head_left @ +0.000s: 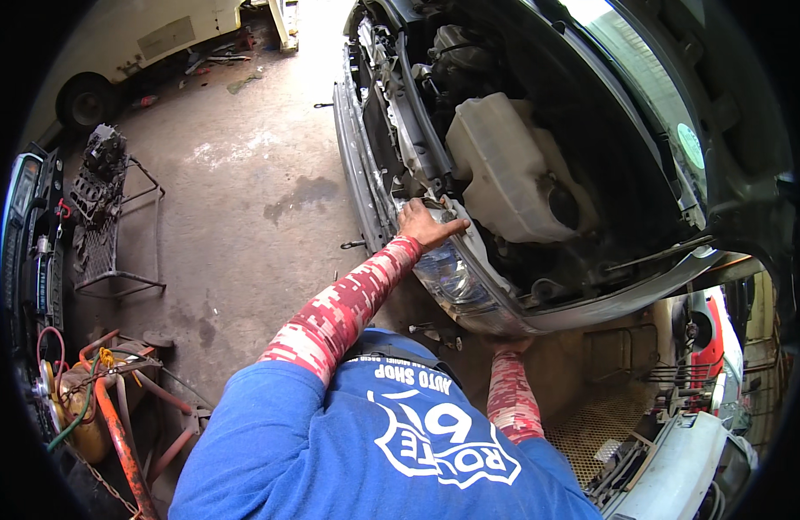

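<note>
The front of a dark car, without its bumper cover, stands ahead of me with its engine bay uncovered. My left hand [429, 226] rests on the upper inner corner of the clear headlight [452, 279], thumb spread toward the bay and fingers laid over the edge. Below the fender [582, 314], at its lower front end, my right hand [512, 344] shows only in part; its fingers are hidden. Behind the headlight, a large whitish plastic tank [500, 156] with a black round cap [563, 204] sits in the engine bay.
An engine part [97, 178] lies on a metal rack [118, 251] to the left. Nearer stands an orange metal frame [118, 433] with hoses and a chain. A pale vehicle [149, 39] is at the far left. At right lie a yellowish mesh panel [604, 433] and a pale body panel [682, 464].
</note>
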Demonstrator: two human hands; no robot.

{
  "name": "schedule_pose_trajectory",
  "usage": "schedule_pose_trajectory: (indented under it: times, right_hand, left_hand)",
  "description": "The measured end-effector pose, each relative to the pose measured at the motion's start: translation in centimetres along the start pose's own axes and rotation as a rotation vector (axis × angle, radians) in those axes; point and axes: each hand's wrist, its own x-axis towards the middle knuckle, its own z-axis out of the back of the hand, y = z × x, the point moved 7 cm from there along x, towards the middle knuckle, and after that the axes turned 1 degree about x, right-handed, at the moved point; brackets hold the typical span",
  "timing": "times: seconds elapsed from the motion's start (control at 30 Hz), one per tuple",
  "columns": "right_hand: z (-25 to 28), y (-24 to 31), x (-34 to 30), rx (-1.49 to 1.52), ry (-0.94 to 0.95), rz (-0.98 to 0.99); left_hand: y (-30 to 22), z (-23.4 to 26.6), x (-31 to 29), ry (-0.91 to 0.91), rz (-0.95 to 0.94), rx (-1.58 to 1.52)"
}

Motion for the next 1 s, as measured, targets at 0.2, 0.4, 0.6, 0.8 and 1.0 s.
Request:
schedule_pose_trajectory:
  times: [0.2, 0.4, 0.6, 0.8, 1.0]
  right_hand:
    - [0.6, 0.3, 1.1, 0.036, 0.033, 0.032]
    - [-0.1, -0.8, 0.6, 0.044, 0.072, 0.126]
    - [1.2, -2.4, -0.3, 0.291, -0.114, -0.004]
    - [0.8, -2.2, -0.5, 0.385, -0.126, 0.099]
    - [2.3, -3.9, 0.7, 0.511, -0.269, 0.091]
  left_hand:
    - [0.7, -0.7, 0.9, -0.027, 0.088, -0.022]
    - [0.0, -0.6, 1.1, -0.067, 0.035, 0.022]
    - [0.5, -0.6, 2.1, -0.090, 0.044, 0.036]
    - [2.2, -1.2, 4.4, -0.080, -0.046, -0.046]
    - [-1.8, -0.1, 0.1, -0.306, -0.323, 0.103]
